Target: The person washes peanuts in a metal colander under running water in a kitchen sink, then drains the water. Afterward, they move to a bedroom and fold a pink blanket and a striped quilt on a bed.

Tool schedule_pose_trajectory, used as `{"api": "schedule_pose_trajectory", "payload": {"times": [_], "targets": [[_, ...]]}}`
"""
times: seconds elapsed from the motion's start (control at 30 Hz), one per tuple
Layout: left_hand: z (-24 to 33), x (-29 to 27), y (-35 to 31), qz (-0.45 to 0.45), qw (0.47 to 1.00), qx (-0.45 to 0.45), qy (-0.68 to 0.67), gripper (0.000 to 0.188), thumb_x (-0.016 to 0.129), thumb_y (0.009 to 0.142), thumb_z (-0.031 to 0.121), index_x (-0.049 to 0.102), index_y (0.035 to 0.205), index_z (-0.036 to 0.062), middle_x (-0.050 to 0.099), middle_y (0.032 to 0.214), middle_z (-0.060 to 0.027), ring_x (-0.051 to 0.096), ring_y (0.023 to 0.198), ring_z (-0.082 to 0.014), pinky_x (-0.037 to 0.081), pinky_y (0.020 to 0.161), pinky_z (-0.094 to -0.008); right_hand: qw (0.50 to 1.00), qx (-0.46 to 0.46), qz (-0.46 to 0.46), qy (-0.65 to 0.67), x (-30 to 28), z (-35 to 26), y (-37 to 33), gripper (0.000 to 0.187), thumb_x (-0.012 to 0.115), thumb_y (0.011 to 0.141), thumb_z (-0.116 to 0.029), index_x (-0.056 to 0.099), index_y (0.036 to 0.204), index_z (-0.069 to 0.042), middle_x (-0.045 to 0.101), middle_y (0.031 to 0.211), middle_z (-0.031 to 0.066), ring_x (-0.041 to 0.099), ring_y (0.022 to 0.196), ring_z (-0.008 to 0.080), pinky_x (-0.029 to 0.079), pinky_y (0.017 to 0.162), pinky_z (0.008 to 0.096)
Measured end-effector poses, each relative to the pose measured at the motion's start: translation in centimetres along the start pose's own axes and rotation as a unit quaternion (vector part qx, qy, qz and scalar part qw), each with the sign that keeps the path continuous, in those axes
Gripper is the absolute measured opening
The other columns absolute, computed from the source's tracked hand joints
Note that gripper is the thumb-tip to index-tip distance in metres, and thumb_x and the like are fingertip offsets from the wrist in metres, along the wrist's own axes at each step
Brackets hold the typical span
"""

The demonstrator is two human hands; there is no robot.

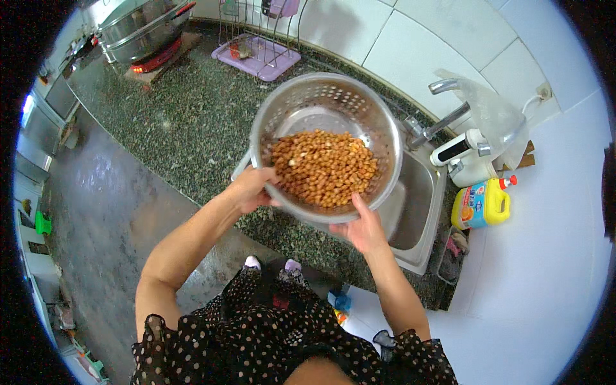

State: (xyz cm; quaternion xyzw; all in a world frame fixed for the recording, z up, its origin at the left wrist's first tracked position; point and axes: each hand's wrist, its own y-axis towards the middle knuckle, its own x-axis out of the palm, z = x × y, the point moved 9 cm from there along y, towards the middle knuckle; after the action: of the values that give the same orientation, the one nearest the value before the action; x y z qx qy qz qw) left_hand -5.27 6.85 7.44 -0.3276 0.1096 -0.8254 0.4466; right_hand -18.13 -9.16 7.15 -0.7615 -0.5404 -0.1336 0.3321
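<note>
nearest the camera is the person's dotted dark dress (269, 340), with both bare forearms reaching up and forward from it. the left hand (251, 188) curls over the near-left rim of a steel colander (326, 109), thumb on the inside edge and the other fingers tucked underneath, so it pinches the rim; the right hand (364, 228) cups the underside at the near-right, its thumb pointing up along the outer wall while the remaining fingers are hidden below the bowl, so whether they are spread cannot be told. two grips on opposite sides look like the way to keep a loaded bowl level, and the colander sits lifted in the air, partly above the counter edge and partly above the sink (417, 205), likely so drips fall into the basin. the peanuts (324, 168) lie heaped toward the near side, suggesting a slight tilt toward the person. beyond, a tap (443, 122) reaches over the sink, a yellow detergent bottle (482, 203) stands just right of it, and farther along the speckled countertop (186, 115) are a purple dish rack (256, 56) and a large steel pot (144, 29) on a burner.
</note>
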Motion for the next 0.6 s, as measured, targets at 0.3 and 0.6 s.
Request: {"api": "schedule_pose_trajectory", "payload": {"times": [0.3, 0.6], "targets": [[7.5, 0.5, -3.3, 0.154, 0.781, 0.439, 0.416, 0.038, 0.052, 0.079, 0.005, 0.047, 0.116, 0.0056, 0.057, 0.106, -0.0124, 0.056, 0.095, -0.0239, 0.047, 0.080, -0.0345, 0.992, -0.008, 0.127, 0.006, -3.9, -1.2, 2.1, 0.044, 0.046, 0.076, 0.000, 0.036, 0.119, 0.000, 0.051, 0.109, 0.0166, 0.059, 0.090, 0.0316, 0.055, 0.067, 0.0458], [-3.1, 10.9, 3.9, -0.209, 0.556, 0.278, 0.755, 0.036, 0.050, 0.075, 0.008, 0.063, 0.102, 0.0279, 0.048, 0.105, -0.0073, 0.045, 0.102, -0.0274, 0.045, 0.082, -0.0403, 0.997, -0.015, 0.081, -0.005, -3.9, -1.0, 1.4, 0.048, 0.046, 0.075, 0.000, 0.035, 0.121, 0.000, 0.054, 0.105, 0.0163, 0.061, 0.086, 0.0282, 0.057, 0.059, 0.0401]]}}
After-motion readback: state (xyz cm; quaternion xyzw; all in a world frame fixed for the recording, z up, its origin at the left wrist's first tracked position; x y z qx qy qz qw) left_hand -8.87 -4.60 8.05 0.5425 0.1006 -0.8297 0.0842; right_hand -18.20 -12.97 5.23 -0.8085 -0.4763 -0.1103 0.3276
